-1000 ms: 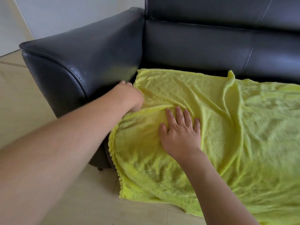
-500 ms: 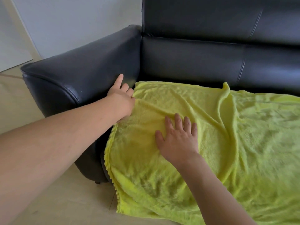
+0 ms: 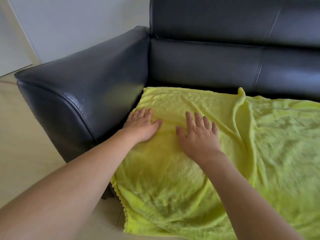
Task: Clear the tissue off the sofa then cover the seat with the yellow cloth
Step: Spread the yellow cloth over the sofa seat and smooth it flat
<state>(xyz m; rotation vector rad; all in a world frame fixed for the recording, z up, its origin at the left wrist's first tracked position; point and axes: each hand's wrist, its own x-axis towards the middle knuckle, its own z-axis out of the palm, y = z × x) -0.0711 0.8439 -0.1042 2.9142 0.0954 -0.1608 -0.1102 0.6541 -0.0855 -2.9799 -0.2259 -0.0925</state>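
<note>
Black leather sofa (image 3: 107,80) on pale tiled floor (image 3: 26,144); yellow cloth (image 3: 199,170) over seat, left hand (image 3: 141,126) and right hand (image 3: 199,137) flat, grip released.

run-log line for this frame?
stage: smoothing | left hand: flat on yellow fleece cloth | right hand: flat on cloth | black leather sofa seat: covered | tissue: unseen
</note>
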